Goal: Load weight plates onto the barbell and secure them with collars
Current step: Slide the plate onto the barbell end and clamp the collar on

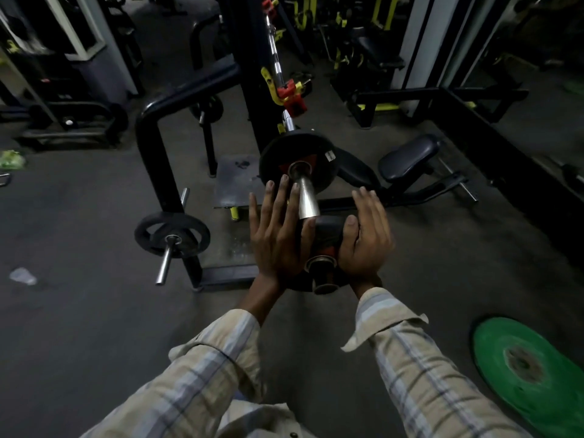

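Observation:
The barbell's steel sleeve points toward me from the rack. One black weight plate sits on it, well in from the end. I hold a second, smaller black plate with a red mark just below and in front of the sleeve tip; its metal-ringed hole faces me. My left hand presses flat against the plate's left side with fingers stretched out. My right hand cups its right side. Red collars sit on the bar near the yellow rack hook, and another red collar is at the far end.
A black rack frame stands to the left with a black plate on a storage peg. A green plate lies on the floor at lower right. A padded bench is behind the sleeve.

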